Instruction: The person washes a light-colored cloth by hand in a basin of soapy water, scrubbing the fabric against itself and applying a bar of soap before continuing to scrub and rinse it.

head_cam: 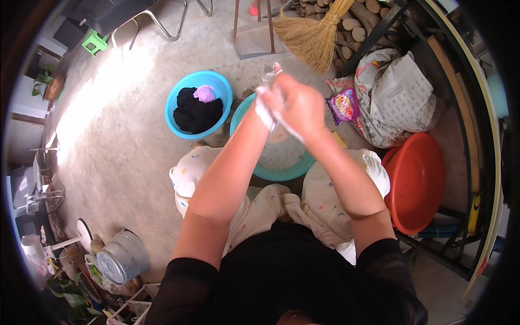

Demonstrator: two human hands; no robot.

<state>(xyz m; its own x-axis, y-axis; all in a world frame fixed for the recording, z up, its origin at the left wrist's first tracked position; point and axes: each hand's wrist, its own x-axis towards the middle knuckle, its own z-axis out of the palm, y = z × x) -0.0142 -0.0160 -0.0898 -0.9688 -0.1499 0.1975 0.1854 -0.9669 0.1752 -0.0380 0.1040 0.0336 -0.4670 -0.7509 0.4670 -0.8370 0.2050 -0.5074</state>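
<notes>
Both of my hands are raised together above a turquoise plastic basin, which holds cloudy water. My left hand is wrapped in or covered by wet white stuff, either thin cloth or suds; the blur does not settle which. Against it lies my right hand, its fingers curled and its edge white with foam. Whether the right hand grips anything is hidden. Left of them, a blue plastic basin stands on the floor with bunched black cloth and a small lilac cloth inside.
A straw broom and a dustpan lie beyond the basins. At right are a purple snack packet, stuffed plastic bags and a tilted red basin. A metal bucket stands at lower left.
</notes>
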